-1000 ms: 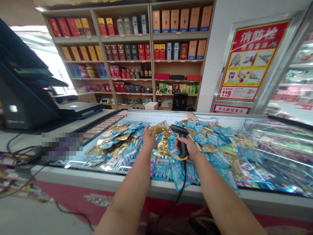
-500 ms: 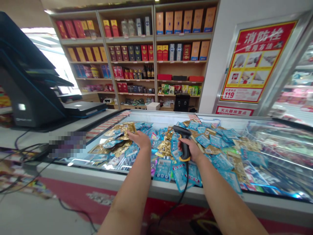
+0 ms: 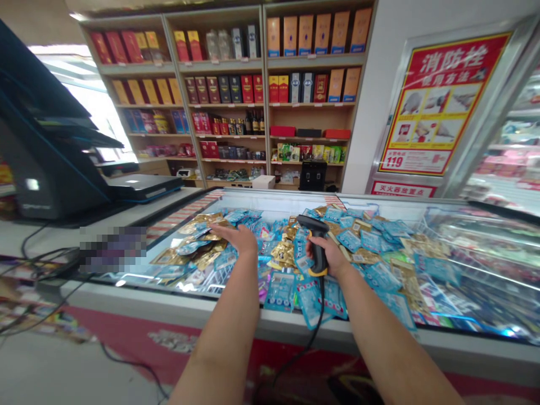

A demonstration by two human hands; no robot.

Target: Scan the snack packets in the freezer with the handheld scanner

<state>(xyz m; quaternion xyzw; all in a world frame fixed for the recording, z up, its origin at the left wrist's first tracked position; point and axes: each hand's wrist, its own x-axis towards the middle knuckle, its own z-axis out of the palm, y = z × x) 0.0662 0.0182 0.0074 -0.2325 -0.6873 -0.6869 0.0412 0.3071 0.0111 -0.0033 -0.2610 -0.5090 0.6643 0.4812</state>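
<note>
My right hand [image 3: 329, 254] is wrapped round the handle of a black and yellow barcode scanner [image 3: 319, 247], whose cable hangs down over the freezer's front edge. The scanner's head points left, above the packets in the middle. My left hand [image 3: 237, 236] is stretched out flat with nothing held in it, over the right side of a left-hand pile of gold packets [image 3: 206, 259] and blue ones. To the right of the scanner lies a larger heap of blue packets [image 3: 371, 242] mixed with gold ones. Several gold packets [image 3: 283, 254] sit between my two hands.
The packets lie on the glass top of a chest freezer [image 3: 169, 304]. A black checkout terminal [image 3: 54, 163] and a flat black device [image 3: 145, 184] stand on the left counter, with loose cables nearby. Shelves of boxed goods [image 3: 225, 90] line the back wall, beside a red poster [image 3: 442, 107].
My left hand has let go of a gold packet onto the left pile, and its fingers are now straightened. The scanner in my right hand has hardly moved.
</note>
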